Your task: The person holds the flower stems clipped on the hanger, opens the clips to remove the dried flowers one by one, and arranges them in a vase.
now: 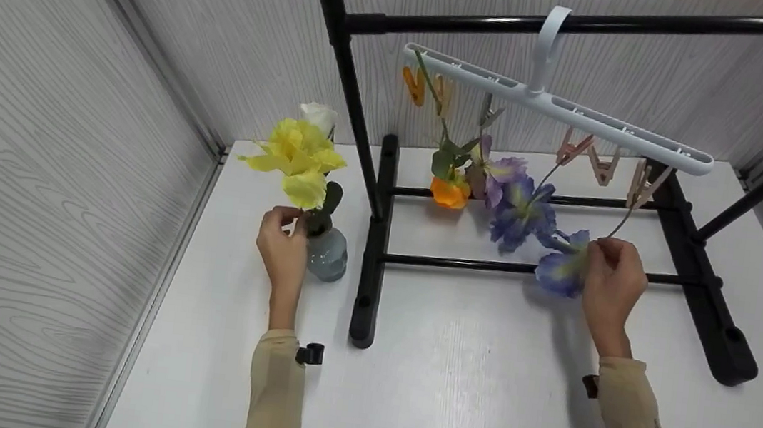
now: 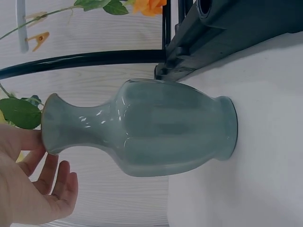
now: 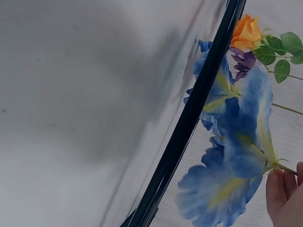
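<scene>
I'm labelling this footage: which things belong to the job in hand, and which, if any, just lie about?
Likely job: right hand, blue flowers, left hand, vase, yellow flower, white flower, orange flower, purple flower, hanger, pegs, rack.
Just surroundings: table, walls.

Left hand (image 1: 282,249), right hand (image 1: 613,287) well apart, both curled

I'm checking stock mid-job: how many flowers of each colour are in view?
Yellow flower: 1
White flower: 1
Orange flower: 1
Purple flower: 1
Blue flowers: 2
Total: 6
</scene>
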`<action>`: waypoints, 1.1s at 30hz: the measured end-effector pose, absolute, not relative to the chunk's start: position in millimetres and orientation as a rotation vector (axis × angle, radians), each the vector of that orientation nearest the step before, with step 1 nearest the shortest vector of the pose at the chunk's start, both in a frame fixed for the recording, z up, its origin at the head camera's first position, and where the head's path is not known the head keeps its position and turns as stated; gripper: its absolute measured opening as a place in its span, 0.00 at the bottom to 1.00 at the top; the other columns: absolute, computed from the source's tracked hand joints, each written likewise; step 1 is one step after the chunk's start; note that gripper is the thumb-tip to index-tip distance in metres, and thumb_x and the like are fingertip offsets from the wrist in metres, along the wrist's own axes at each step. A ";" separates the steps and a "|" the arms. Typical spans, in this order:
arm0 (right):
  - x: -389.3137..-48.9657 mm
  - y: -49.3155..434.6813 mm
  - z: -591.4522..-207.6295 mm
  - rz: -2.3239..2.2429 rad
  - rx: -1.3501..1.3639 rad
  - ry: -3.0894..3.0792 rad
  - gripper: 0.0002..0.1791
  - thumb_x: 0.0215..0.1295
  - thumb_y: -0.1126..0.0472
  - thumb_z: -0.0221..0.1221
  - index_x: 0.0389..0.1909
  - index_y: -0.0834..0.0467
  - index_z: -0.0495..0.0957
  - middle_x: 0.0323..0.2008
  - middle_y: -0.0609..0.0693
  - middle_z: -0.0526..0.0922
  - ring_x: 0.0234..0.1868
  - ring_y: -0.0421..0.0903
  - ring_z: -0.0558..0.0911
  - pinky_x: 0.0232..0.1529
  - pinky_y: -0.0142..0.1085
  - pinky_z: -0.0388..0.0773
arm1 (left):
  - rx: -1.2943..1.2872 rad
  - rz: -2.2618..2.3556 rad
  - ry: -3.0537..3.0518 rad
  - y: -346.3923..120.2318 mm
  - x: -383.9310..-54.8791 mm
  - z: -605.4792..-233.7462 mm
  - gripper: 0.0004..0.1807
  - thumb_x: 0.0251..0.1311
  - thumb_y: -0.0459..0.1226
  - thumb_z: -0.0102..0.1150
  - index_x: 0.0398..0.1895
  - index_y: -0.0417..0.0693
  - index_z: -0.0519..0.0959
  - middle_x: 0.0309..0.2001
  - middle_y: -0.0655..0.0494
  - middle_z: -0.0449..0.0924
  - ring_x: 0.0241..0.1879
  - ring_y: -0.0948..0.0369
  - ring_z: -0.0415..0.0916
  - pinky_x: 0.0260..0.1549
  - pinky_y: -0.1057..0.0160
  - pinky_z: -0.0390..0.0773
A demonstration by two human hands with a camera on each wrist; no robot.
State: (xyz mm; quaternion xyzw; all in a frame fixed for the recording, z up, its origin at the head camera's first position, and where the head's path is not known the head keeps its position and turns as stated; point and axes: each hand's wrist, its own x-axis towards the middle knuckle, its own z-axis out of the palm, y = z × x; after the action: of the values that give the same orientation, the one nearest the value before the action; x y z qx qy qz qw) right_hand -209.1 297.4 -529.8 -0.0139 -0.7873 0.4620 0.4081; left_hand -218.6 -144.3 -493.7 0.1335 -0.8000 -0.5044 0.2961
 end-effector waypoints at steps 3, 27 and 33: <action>-209.0 296.2 -529.5 1.191 -0.040 -1.963 0.05 0.67 0.76 0.64 0.40 0.76 0.79 0.36 0.67 0.84 0.39 0.34 0.79 0.44 0.23 0.73 | 0.339 -1.343 -2.122 -143.2 -216.6 -492.9 0.06 0.67 0.30 0.66 0.39 0.32 0.81 0.41 0.39 0.80 0.48 0.43 0.77 0.49 0.43 0.76; -183.1 281.2 -489.7 1.226 -0.147 -1.908 0.04 0.65 0.81 0.61 0.38 0.80 0.79 0.36 0.73 0.82 0.36 0.33 0.78 0.41 0.24 0.72 | -0.409 -1.175 -1.652 -12.0 -194.1 -437.8 0.03 0.67 0.24 0.53 0.42 0.34 0.73 0.36 0.44 0.73 0.35 0.51 0.75 0.34 0.62 0.77; -179.1 280.1 -487.3 1.208 -0.147 -1.916 0.03 0.64 0.82 0.62 0.37 0.81 0.79 0.35 0.73 0.83 0.34 0.33 0.79 0.39 0.24 0.72 | -0.680 -1.186 -1.746 31.8 -199.8 -422.2 0.02 0.70 0.26 0.56 0.42 0.35 0.75 0.37 0.45 0.75 0.34 0.53 0.76 0.31 0.62 0.80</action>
State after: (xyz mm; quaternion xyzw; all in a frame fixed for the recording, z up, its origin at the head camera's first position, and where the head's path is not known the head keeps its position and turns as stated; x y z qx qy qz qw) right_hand -179.1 280.1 -487.3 -0.0587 -0.7652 0.4824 0.4223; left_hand -199.8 31.8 -422.2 -0.2746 -0.7048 -0.4788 0.4456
